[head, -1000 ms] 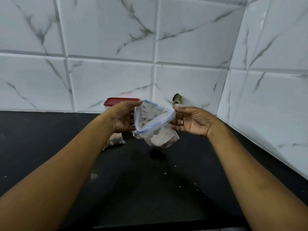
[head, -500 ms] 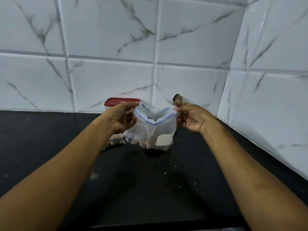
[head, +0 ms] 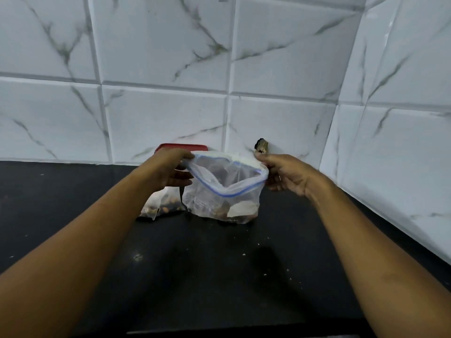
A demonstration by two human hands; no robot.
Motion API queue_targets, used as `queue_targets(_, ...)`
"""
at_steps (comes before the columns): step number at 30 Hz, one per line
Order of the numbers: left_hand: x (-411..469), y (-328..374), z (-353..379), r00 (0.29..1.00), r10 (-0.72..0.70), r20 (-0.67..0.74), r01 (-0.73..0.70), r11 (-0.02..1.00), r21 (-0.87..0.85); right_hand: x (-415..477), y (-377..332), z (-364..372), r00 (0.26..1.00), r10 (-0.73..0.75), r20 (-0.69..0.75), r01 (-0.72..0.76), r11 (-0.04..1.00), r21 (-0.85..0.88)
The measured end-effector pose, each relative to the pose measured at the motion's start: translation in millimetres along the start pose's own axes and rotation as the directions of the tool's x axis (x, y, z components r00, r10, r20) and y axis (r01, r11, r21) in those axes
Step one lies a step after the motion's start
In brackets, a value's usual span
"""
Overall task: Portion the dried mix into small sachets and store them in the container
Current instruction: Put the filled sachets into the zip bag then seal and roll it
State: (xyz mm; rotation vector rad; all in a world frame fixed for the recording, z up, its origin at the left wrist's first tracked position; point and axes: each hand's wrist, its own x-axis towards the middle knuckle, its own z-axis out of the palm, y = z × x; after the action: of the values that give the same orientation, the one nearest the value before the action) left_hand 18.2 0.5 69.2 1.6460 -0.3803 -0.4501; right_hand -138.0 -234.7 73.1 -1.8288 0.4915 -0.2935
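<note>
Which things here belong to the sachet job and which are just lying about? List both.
Job: zip bag, its mouth held open by the left hand and right hand; second bag of mix behind the left wrist; red-lidded container behind them.
Lying about: small wall fitting; crumbs on the counter.

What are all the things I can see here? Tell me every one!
counter: one, black, below everything
tiles: many, white marble, walls
zip bag: one, clear with blue zip, centre, mouth open
mix bag: one, clear, on counter left of zip bag
container: one, red lid, by back wall
crumbs: several, pale, on counter
wall fitting: one, dark, back wall, right of container
left hand: one, grips zip bag's left rim
right hand: one, grips its right rim
</note>
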Motion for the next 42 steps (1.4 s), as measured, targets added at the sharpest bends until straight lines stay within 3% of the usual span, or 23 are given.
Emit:
queue_targets(3,2,2,3,0.988,-0.045,0.146,0.083,0.96,-0.267,6,-3,1,0.992,0.039,0.124,-0.069,0.965,0.254)
queue_targets(7,1,-7,14,0.962,0.035,0.27,0.134,0.803,-0.581,9,-2,14,0.978,0.112,0.177,-0.185,0.856,0.483)
queue_targets(10,2,-18,19,0.945,0.101,0.312,0.103,0.812,-0.575,17,5,18,0.956,0.208,0.209,-0.294,0.727,0.621)
queue_targets(13,2,-22,15,0.921,0.162,0.354,0.064,0.835,-0.547,24,15,21,0.951,0.257,0.173,-0.307,0.709,0.634)
queue_targets(18,4,-23,5,0.825,0.299,0.48,0.015,0.837,-0.547,23,21,25,0.97,0.147,0.194,-0.241,0.687,0.685)
queue_targets(22,3,-24,12,0.817,0.322,0.479,-0.019,0.845,-0.535,23,16,29,0.976,0.079,0.203,-0.206,0.634,0.746)
queue_targets(26,0,-21,21,0.892,0.264,0.367,-0.112,0.916,-0.386,24,14,31,0.971,0.043,0.237,-0.204,0.665,0.718)
queue_targets(30,2,-19,22,0.963,0.26,0.065,-0.263,0.964,0.048,19,10,31,0.977,0.013,0.212,-0.154,0.729,0.667)
queue_targets(33,14,-27,11,0.911,0.362,-0.198,-0.264,0.881,0.394,18,8,28,0.997,0.052,0.053,-0.072,0.862,0.502)
queue_targets(36,16,-30,2,0.877,0.367,-0.309,-0.171,0.841,0.514,15,5,24,0.972,-0.005,-0.233,0.07,0.961,0.269)
queue_targets(37,15,-29,1,0.894,0.329,-0.305,-0.161,0.87,0.465,15,5,22,0.944,-0.053,-0.325,0.108,0.982,0.152)
queue_targets(39,11,-24,3,0.96,0.153,-0.235,-0.109,0.976,0.191,14,4,19,0.914,-0.124,-0.387,0.132,0.991,-0.006)
queue_targets(40,7,-21,6,0.986,0.044,-0.16,-0.042,0.999,0.016,12,2,18,0.928,-0.12,-0.352,0.128,0.992,0.001)
queue_targets(42,2,-13,10,0.997,-0.074,0.027,0.078,0.962,-0.261,8,-4,19,0.988,-0.057,-0.145,0.084,0.979,0.187)
